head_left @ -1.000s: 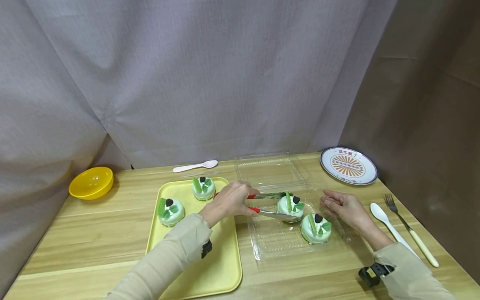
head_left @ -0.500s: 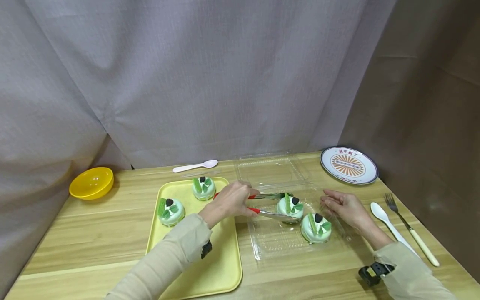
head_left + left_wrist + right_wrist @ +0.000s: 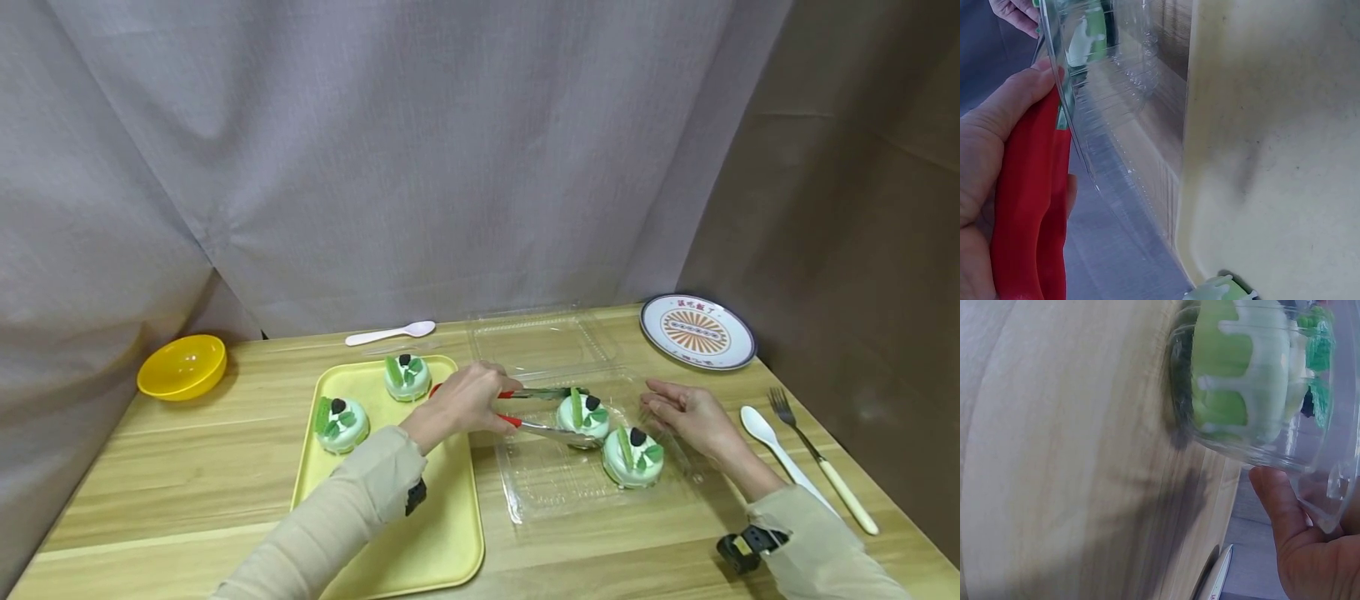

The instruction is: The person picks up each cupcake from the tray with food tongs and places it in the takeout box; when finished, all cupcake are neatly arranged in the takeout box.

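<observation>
My left hand (image 3: 465,400) grips food tongs (image 3: 543,429) by their red handles (image 3: 1029,206). The metal arms lie on either side of a round mint-green cake (image 3: 577,421) topped with a dark berry and leaves. This cake is over the clear plastic container (image 3: 551,492), close beside a second green cake (image 3: 633,458) in its front right part. My right hand (image 3: 697,417) touches the container's right side, fingers nearly straight. In the right wrist view, a finger (image 3: 1275,497) lies against the clear wall, under the rim corner. Two more cakes, a front one (image 3: 341,425) and a back one (image 3: 407,379), sit on the yellow tray (image 3: 427,542).
Behind the container's base lies its open lid (image 3: 536,342). A patterned plate (image 3: 697,332) stands at the back right. A white spoon (image 3: 780,450) and a fork (image 3: 825,467) lie at right. Farther left are a pink spoon (image 3: 390,333) and a yellow bowl (image 3: 182,368).
The tongs and the cake between their arms have shifted slightly right, closer to the front cake in the container. The right hand stays in place.
</observation>
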`<state>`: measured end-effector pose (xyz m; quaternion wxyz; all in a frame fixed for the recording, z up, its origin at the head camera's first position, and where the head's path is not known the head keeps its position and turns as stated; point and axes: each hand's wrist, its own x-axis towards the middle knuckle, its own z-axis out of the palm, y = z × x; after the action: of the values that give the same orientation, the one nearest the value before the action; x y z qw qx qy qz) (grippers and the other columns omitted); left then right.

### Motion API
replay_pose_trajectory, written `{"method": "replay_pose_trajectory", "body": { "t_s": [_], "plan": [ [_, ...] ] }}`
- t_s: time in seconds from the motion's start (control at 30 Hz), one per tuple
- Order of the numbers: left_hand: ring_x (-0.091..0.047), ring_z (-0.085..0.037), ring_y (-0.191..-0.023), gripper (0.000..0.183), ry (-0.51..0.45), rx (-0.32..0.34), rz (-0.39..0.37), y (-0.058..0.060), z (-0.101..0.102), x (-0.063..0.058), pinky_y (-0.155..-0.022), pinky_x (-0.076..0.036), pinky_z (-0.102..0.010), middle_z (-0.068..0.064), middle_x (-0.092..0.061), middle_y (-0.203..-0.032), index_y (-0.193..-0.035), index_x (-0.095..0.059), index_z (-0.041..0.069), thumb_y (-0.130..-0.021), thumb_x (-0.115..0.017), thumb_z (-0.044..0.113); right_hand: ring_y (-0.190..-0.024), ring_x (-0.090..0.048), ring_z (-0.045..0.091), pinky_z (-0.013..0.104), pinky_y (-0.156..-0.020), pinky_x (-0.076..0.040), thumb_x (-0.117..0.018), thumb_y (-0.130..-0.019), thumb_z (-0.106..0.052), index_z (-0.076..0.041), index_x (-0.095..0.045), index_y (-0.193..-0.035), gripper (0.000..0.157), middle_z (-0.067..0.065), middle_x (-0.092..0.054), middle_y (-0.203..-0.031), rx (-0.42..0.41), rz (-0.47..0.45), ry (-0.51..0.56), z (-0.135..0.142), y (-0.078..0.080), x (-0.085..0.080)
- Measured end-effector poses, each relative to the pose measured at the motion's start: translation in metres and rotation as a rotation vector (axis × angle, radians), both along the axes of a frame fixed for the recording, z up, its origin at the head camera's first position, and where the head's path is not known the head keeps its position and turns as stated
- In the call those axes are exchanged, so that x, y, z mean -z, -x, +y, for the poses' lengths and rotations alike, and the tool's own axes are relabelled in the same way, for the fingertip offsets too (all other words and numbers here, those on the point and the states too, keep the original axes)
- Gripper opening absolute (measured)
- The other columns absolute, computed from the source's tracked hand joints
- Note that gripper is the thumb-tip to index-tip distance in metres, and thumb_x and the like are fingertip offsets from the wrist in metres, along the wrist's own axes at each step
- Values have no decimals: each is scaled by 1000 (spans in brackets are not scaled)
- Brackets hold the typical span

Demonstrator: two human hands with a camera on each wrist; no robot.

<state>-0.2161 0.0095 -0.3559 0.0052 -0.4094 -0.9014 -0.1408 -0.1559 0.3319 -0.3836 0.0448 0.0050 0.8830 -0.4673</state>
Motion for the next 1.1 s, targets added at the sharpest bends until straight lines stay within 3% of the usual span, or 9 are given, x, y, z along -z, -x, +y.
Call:
{"method": "replay_pose_trajectory", "body": {
  "t_s": [1.1],
  "plan": [
    [-62,-20,-96,61,5,21,43,-9,-3,-2,-76,-55,-32,-5,-66,-105,-120,-68,10,-67,-88,35,-84,-57,-17,18,-74,-56,-44,-99,4,24,-30,-138,46,42,-46,-131,-17,17,0,1,0,-1]
  ]
}}
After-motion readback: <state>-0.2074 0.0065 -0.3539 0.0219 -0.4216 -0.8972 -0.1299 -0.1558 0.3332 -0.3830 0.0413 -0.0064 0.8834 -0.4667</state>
